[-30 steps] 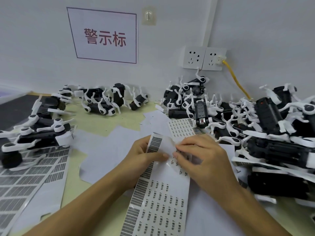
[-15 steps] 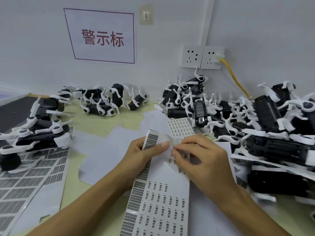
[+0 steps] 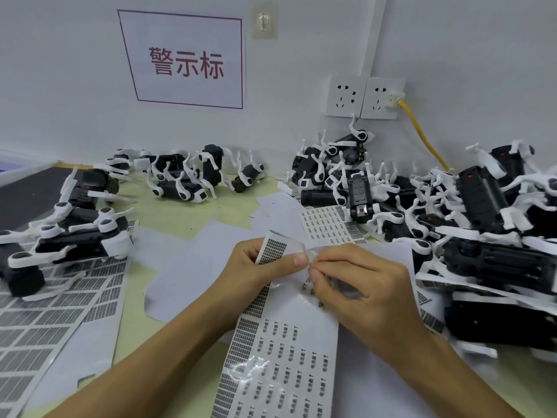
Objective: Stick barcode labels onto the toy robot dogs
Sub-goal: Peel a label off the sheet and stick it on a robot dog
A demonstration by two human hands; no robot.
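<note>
The left hand point(image 3: 256, 267) grips the curled top of the label sheet point(image 3: 280, 351), thumb pressed across its face. Touching that thumb tip, the right hand point(image 3: 358, 285) pinches a small label point(image 3: 310, 255) at the sheet's upper edge; whether it is fully peeled I cannot tell. The sheet runs down from the grip between the forearms. Toy dogs point(image 3: 482, 224) are heaped right of the hands, more dogs point(image 3: 72, 236) lie to the left on other sheets point(image 3: 60, 303), and a sign point(image 3: 187, 61) hangs on the wall beyond.
</note>
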